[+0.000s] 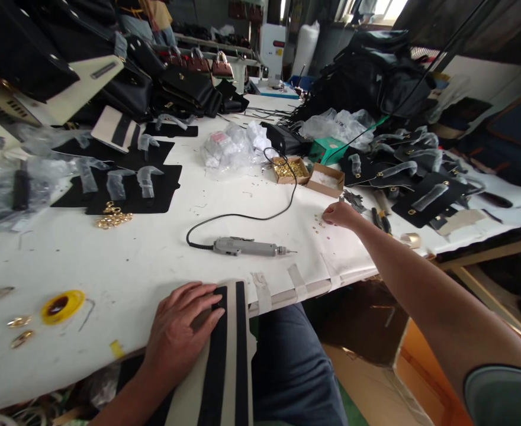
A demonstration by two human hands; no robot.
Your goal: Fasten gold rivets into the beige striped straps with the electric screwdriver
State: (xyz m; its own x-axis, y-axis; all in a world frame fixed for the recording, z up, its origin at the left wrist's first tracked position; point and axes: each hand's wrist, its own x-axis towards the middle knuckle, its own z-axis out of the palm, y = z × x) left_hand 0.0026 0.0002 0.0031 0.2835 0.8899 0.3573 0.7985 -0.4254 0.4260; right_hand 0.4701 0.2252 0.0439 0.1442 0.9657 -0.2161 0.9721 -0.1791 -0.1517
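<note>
My left hand (183,325) lies with fingers extended over a cream and black striped bag panel (230,355), which rests across the table edge and my lap. At the right of the table, my right hand (341,214) has its fingers drawn together, touching the tabletop beside several small gold fittings (317,225). What sits between those fingertips is hidden. Between the two hands, a grey electric screwdriver (247,247) lies on its side, its thin bit pointing right and its black cord curving away behind it.
A small carton of gold hardware (290,170) stands behind the screwdriver, beside an open carton (326,180). Pliers (381,221) lie right of my right hand. Black panels with wrapped fittings (127,189), a gold chain (113,216) and a yellow tape roll (63,306) are at left.
</note>
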